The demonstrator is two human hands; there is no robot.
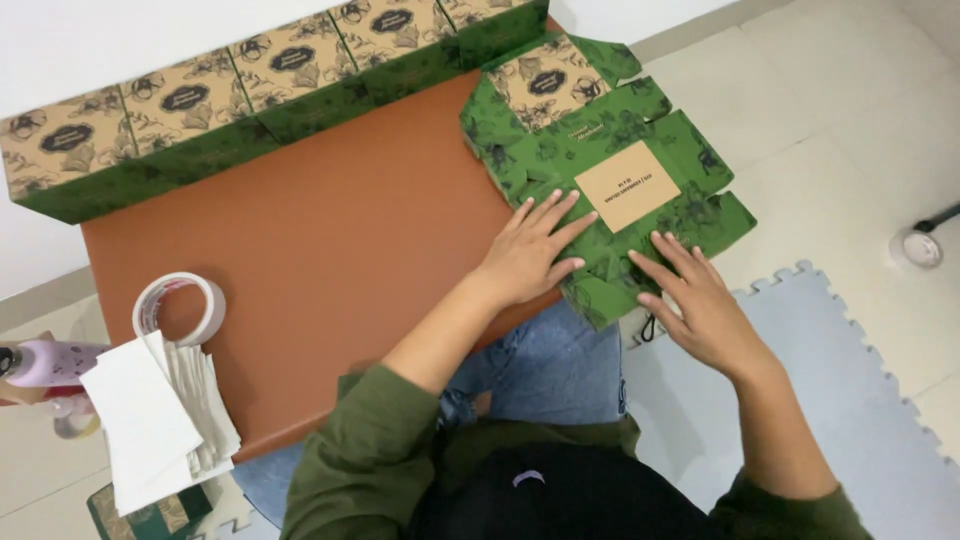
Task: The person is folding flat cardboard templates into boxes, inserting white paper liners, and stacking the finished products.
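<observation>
Green flattened carton, printed with dark leaf patterns and bearing a kraft-brown panel and a tan label, is seen lying unfolded at the right edge of the brown tabletop, in the upper centre-right of the frame, with its lower flaps overhanging the table edge. The left hand is laid flat on the carton's lower left part, fingers spread and pressed down, nothing being pinched. The right hand is placed palm-down on the lower right flaps, fingers likewise extended and slightly apart, touching the cardboard without gripping it. Both forearms are covered by olive-green sleeves pushed up, and blue jeans are visible below the table edge.

Along the top left of the frame, a row of assembled boxes in the same green and kraft print is lined up at the far edge of the table. At the lower left, a roll of clear tape is set on the tabletop, just beside a stack of white paper sheets. A pale purple bottle is seen at the far left edge. A grey foam floor mat is spread at the lower right.
</observation>
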